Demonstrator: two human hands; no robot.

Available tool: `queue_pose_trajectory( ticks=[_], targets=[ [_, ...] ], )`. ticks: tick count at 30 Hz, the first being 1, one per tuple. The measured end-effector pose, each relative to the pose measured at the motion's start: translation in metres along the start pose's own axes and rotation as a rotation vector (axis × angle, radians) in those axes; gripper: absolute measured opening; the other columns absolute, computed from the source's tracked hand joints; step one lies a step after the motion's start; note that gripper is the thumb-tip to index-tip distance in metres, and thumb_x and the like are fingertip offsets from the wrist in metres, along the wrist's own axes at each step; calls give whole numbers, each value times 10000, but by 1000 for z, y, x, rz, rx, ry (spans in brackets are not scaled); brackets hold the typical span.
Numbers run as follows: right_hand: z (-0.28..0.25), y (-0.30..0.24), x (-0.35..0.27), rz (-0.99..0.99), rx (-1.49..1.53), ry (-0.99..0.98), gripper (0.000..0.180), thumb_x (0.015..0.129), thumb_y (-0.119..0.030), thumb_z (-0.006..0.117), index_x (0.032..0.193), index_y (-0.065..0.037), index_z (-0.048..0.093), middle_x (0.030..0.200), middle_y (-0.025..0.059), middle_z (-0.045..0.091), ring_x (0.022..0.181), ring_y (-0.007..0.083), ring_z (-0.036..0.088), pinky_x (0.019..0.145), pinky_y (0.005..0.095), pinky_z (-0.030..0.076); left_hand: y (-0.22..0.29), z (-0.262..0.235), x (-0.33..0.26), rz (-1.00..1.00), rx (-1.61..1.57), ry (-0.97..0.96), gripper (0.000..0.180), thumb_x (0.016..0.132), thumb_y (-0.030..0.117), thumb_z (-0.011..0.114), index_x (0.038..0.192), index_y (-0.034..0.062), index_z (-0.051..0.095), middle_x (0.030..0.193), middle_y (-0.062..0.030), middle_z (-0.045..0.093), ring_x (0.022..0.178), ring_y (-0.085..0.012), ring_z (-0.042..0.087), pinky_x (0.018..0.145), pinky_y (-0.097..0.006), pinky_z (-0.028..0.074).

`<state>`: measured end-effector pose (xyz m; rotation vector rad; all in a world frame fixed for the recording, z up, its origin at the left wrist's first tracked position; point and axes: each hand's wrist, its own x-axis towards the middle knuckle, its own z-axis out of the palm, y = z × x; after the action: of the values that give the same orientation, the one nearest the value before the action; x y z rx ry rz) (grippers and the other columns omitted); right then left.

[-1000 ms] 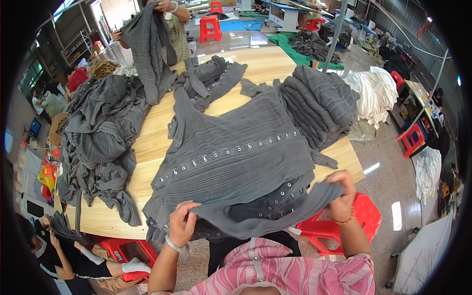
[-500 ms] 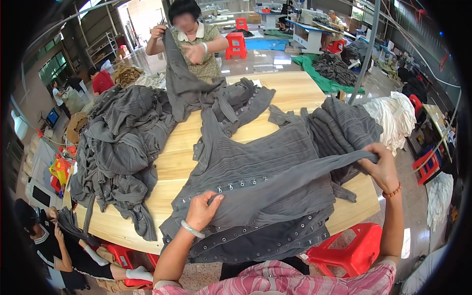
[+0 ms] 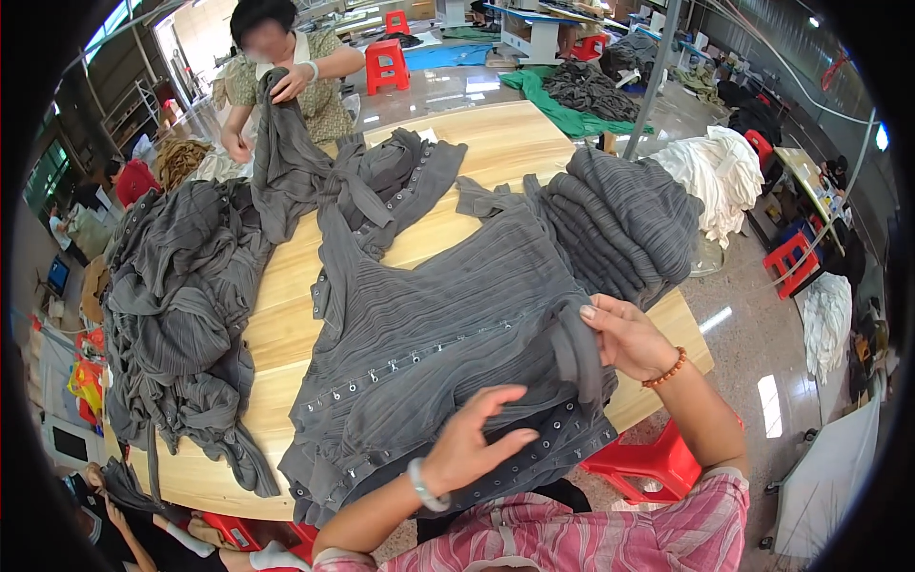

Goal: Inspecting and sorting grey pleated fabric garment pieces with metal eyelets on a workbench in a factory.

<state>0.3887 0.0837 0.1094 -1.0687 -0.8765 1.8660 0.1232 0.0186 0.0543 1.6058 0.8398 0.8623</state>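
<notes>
A dark grey ribbed top [image 3: 438, 286] with a row of metal hook fastenings is spread flat on the wooden table in front of me. My right hand [image 3: 624, 336] pinches one of its sleeves [image 3: 572, 357], which hangs bunched and looped at the near right of the top. Over the near edge of the garment, my left hand [image 3: 474, 440] is open with fingers apart and holds nothing. Beneath it, more dark grey cloth with rows of eyelets [image 3: 553, 434] lies along the table's front.
A folded stack of grey garments [image 3: 620, 224] stands at the right, a loose grey heap [image 3: 181, 296] at the left. Across the wooden table [image 3: 519, 124], a co-worker [image 3: 295, 86] lifts grey cloth. A red stool [image 3: 658, 462] stands near my right side, white cloth [image 3: 710, 176] beyond the stack.
My left hand has let go of the cloth and moved right. My right hand has come in leftward and lower, and the stretched sleeve is now bunched. The co-worker's hands have changed position on their cloth.
</notes>
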Motion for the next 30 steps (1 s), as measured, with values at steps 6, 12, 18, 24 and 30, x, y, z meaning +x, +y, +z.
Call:
queue_pose_trajectory(
  ticks=[6, 12, 18, 24, 30],
  targets=[
    [25, 11, 6, -145, 222, -26, 119, 1001, -168, 522, 1063, -65, 526, 1009, 61, 653, 873, 146, 672, 737, 322, 589, -31, 48, 41, -109, -517, -147, 487, 896, 208, 712, 1280, -20, 517, 1224, -90, 609, 1122, -166, 574, 972, -312, 442],
    [-9, 16, 28, -223, 174, 81, 90, 985, -149, 547, 1042, -80, 538, 999, 44, 655, 874, 136, 666, 748, 321, 580, -20, 24, 31, -318, -709, -107, 263, 928, 43, 620, 1180, -7, 566, 983, -116, 694, 897, -171, 665, 811, -298, 527],
    [-51, 40, 46, -163, 197, 219, 99, 941, -156, 617, 1000, -107, 555, 948, 16, 656, 774, 109, 634, 711, 307, 566, -8, -16, 25, 8, 231, 197, 321, 877, 32, 643, 1194, 1, 612, 1011, -103, 692, 864, -165, 644, 765, -283, 493],
    [-56, 47, 46, -187, 67, 311, 186, 914, -129, 649, 1068, -75, 559, 873, 23, 649, 718, 101, 625, 623, 257, 546, 7, -32, 42, 277, 795, 289, 426, 784, -25, 647, 1203, 49, 632, 1102, -151, 651, 949, -321, 609, 832, -386, 484],
    [-86, 64, 36, -48, -572, 364, 555, 848, -119, 691, 1323, 19, 439, 770, 38, 625, 646, 100, 605, 543, 250, 497, -27, -26, 40, 170, 1148, 45, 408, 821, 118, 656, 1224, 67, 621, 1315, -188, 539, 1239, -376, 456, 1014, -502, 361]
  ],
)
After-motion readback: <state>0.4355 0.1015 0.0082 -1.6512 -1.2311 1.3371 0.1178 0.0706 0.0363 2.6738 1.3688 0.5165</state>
